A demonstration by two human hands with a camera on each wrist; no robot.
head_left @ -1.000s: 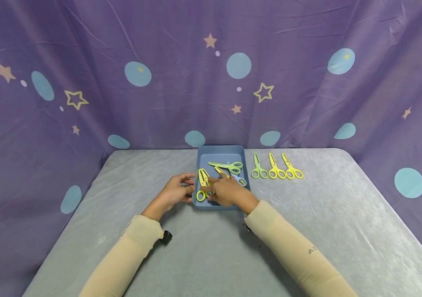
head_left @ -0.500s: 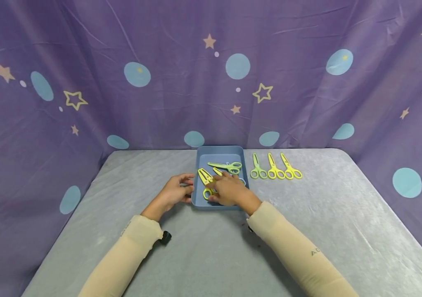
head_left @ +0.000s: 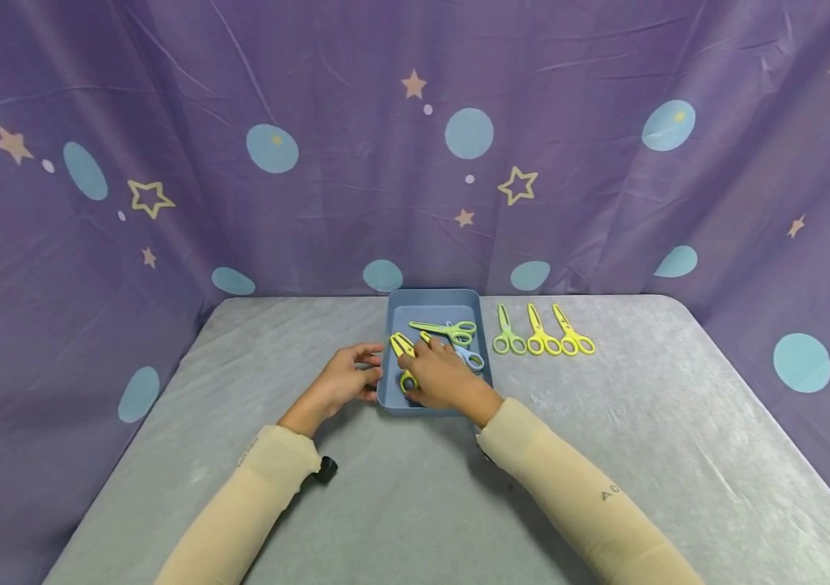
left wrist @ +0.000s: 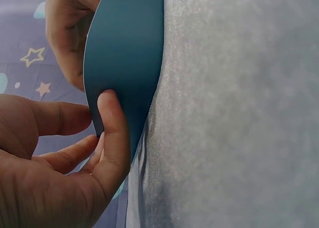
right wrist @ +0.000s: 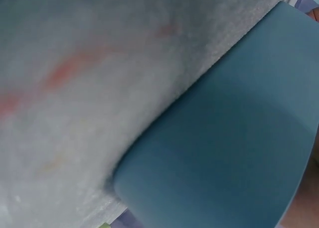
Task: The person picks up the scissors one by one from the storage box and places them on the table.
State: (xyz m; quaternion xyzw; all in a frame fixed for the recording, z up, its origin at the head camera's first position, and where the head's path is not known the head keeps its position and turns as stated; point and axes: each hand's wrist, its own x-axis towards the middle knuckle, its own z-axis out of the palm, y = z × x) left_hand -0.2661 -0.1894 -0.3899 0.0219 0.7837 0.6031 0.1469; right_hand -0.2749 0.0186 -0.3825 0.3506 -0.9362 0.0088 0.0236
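A blue tray (head_left: 430, 301) at the table's back middle holds several pairs of children's scissors. Fingers of my left hand (head_left: 345, 378) touch the tray's left outer wall; the left wrist view has one fingertip (left wrist: 110, 101) laid against that wall (left wrist: 124, 49). Inside the tray, my right hand (head_left: 438, 375) grips yellow scissors (head_left: 404, 344) near their handles, covering part of them. Behind the hand lie light green scissors (head_left: 444, 330), light blue scissors (head_left: 472, 358) and the yellow tip of another pair (head_left: 425, 335). The tray's outer side (right wrist: 214, 138) fills much of the right wrist view.
To the right of the tray, green scissors (head_left: 506, 331) and two yellow pairs, one in the middle (head_left: 538, 329) and one at the right end (head_left: 570, 331), lie in a row. A purple patterned curtain (head_left: 356, 203) hangs behind the grey-covered table (head_left: 415, 496).
The yellow scissors under my right hand have turned, their visible handle shifting right. The right hand has closed in on them, moving slightly left. My left hand has stayed at the tray's side.
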